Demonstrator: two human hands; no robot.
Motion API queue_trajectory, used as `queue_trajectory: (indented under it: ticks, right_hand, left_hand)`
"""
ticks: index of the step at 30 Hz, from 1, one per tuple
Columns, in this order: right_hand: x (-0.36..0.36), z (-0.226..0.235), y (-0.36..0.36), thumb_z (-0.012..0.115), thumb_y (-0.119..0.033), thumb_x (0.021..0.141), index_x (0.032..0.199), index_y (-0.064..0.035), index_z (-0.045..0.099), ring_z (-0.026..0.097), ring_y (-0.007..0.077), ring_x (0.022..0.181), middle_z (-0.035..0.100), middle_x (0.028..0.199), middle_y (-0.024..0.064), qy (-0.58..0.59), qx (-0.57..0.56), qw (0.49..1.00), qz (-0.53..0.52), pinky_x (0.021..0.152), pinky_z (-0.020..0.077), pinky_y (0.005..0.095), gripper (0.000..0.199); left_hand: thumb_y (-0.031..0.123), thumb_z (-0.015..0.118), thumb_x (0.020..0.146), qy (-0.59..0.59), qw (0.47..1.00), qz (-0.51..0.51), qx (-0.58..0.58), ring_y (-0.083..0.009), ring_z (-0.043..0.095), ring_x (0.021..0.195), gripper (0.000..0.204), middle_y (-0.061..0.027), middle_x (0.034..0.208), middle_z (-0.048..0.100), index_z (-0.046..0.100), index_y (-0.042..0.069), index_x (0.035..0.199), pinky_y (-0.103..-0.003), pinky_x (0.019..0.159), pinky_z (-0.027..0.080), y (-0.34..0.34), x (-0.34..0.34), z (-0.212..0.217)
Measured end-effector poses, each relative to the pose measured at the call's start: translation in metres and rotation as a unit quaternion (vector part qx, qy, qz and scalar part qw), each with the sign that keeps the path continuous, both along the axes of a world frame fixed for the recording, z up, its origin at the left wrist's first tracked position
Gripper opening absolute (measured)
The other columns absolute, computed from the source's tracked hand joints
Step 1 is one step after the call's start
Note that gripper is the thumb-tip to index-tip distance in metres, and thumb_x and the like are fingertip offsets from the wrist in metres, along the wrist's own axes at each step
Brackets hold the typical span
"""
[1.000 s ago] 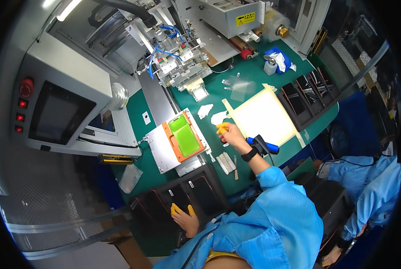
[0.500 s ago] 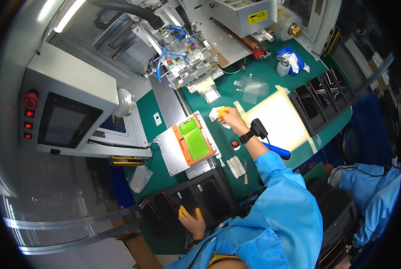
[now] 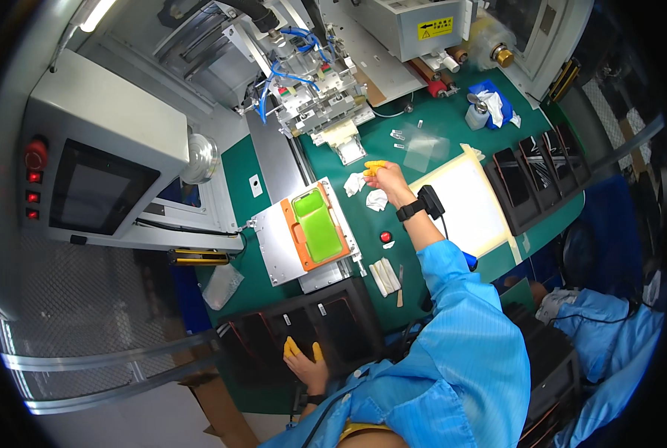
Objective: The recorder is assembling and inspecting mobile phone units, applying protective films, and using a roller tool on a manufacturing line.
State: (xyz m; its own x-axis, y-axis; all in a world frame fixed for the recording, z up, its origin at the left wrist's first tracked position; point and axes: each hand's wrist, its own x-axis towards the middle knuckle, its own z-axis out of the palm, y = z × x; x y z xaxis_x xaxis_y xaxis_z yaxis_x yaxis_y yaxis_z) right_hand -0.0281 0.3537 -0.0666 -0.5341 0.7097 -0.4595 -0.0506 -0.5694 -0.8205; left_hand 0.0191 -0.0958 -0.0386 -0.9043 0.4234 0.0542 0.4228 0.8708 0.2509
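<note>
My left hand [image 3: 305, 364] is open, yellow finger cots on its spread fingertips. It hovers over or rests on a black tray [image 3: 371, 317] holding dark, phone-sized panels; contact is hard to judge. Farther out, my right hand [image 3: 385, 181], also in yellow finger cots, reaches over the green mat. Its fingers point left, with nothing visible in them. Just left of those fingers lies a crumpled white wipe [image 3: 354, 184]. Below it sits a second white wipe [image 3: 376, 199]. To the left, an orange fixture [image 3: 300, 245] with a bright green insert [image 3: 322, 233] sits on a metal plate [image 3: 273, 250].
A machine head [image 3: 322, 104] with blue tubes stands behind the fixture. At left is a control screen box [image 3: 103, 187]. A white taped pad [image 3: 464, 213], a black tray of panels [image 3: 524, 213] and a pump bottle [image 3: 477, 116] lie right. Another person's blue sleeve [image 3: 591, 325] shows lower right.
My right hand has come away from the white wipe and shifted up and slightly right in the picture; both wipes now show on the mat. The whole view has shifted a little.
</note>
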Motion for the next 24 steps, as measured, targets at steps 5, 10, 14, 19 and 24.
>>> queue_trajectory:
  ticks: [5,10,14,19,24]
  right_hand:
    - [-0.013,0.003,0.009,0.030,0.003,0.078,0.100,0.0030,0.053,0.059,0.0193,0.070,0.059,0.085,0.0139,0.037,-0.017,0.999,-0.013,0.063,0.0489,0.0267,0.032]
    - [-0.030,-0.001,0.020,0.031,-0.003,0.083,0.099,0.0017,0.052,0.059,0.0219,0.073,0.058,0.085,0.0140,0.100,-0.076,0.991,-0.043,0.067,0.0487,0.0296,0.026]
    - [-0.042,-0.004,0.025,0.033,-0.010,0.088,0.098,-0.0001,0.051,0.059,0.0238,0.076,0.058,0.086,0.0132,0.115,-0.123,0.983,-0.072,0.066,0.0493,0.0313,0.023]
    - [-0.053,-0.001,0.020,0.032,-0.012,0.089,0.100,-0.0004,0.049,0.060,0.0259,0.078,0.057,0.088,0.0138,0.113,-0.145,0.979,-0.088,0.066,0.0500,0.0327,0.023]
    - [-0.070,-0.002,0.010,0.030,-0.011,0.089,0.102,0.0002,0.048,0.060,0.0276,0.076,0.058,0.092,0.0151,0.128,-0.161,0.976,-0.070,0.065,0.0508,0.0343,0.024]
  left_hand:
    - [0.028,0.054,0.079,0.031,0.999,-0.010,-0.005,-0.0392,0.034,0.108,0.058,-0.0232,0.117,0.038,0.034,-0.005,0.123,-0.045,0.094,0.026,0.000,0.002,0.002]
    - [0.033,0.054,0.078,0.020,1.000,-0.001,0.004,-0.0396,0.035,0.107,0.062,-0.0231,0.117,0.038,0.033,-0.004,0.124,-0.045,0.093,0.027,-0.002,0.003,0.002]
    - [0.032,0.054,0.078,0.024,1.000,-0.002,0.013,-0.0392,0.036,0.106,0.062,-0.0226,0.116,0.039,0.033,-0.004,0.124,-0.045,0.092,0.029,-0.001,0.002,0.002]
    - [0.031,0.056,0.077,0.034,0.999,-0.003,0.018,-0.0382,0.037,0.105,0.062,-0.0219,0.116,0.039,0.034,-0.004,0.123,-0.044,0.090,0.031,0.002,0.002,0.004]
    - [0.030,0.057,0.076,0.034,0.999,0.002,0.014,-0.0381,0.037,0.105,0.062,-0.0216,0.116,0.039,0.034,-0.003,0.123,-0.044,0.090,0.031,0.003,0.001,0.006]
